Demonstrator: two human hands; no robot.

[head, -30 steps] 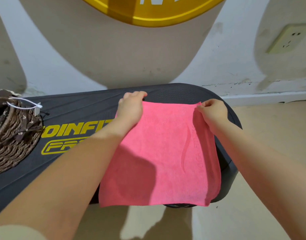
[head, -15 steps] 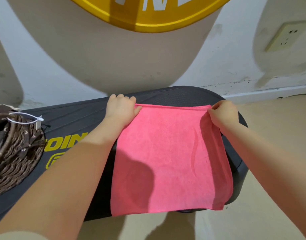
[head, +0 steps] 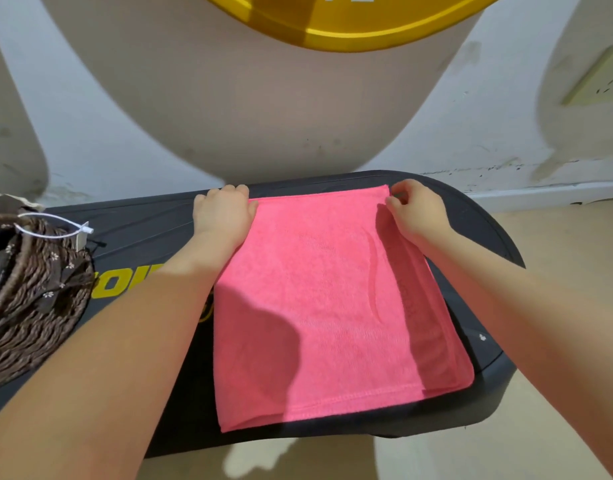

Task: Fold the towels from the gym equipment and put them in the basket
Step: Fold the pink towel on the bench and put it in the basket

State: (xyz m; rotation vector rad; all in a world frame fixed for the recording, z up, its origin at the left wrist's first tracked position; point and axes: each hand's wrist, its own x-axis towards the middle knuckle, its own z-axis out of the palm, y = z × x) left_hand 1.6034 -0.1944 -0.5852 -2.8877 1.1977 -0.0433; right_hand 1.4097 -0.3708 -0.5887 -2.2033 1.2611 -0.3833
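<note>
Left hand (head: pixel 223 216), right hand (head: pixel 414 213) — two on one pink towel (head: pixel 332 306).

Pink towel (head: pixel 318 299) folded, flat; basket (head: pixel 28 299) left.

A scuffed white wall (head: pixel 131 140) with an outlet (head: pixel 596 77) meets a beige floor (head: pixel 571 244).
</note>
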